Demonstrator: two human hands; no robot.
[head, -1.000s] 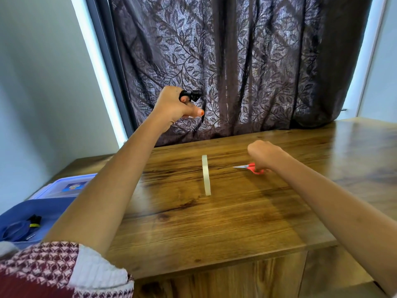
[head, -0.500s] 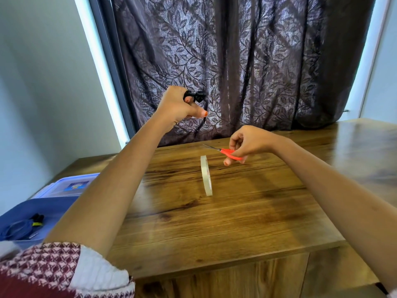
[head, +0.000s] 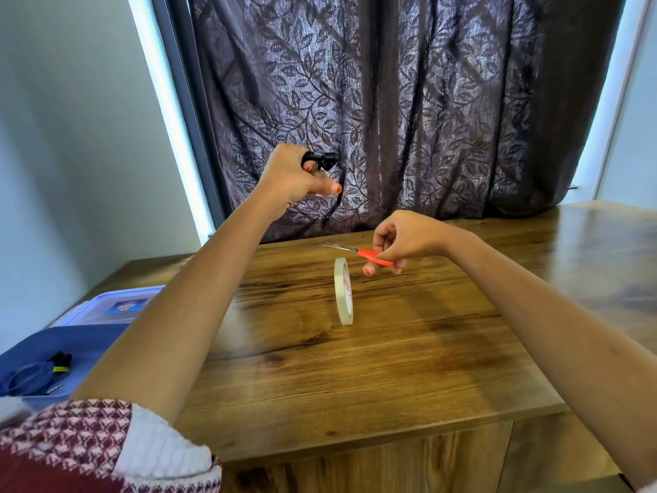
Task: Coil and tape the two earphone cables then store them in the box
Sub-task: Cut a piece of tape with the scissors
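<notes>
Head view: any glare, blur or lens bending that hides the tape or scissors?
Head view: daylight blows out the strips beside the curtain and sheens the table at far right; head view, the window frame bows from the wide lens; tape roll and scissors read sharp; the black earphone coil in the left hand blends into the dark cloth.

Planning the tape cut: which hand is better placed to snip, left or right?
Right. The right hand grips the red scissors near the tape roll; the left hand is raised and occupied holding the black earphone coil.
</notes>
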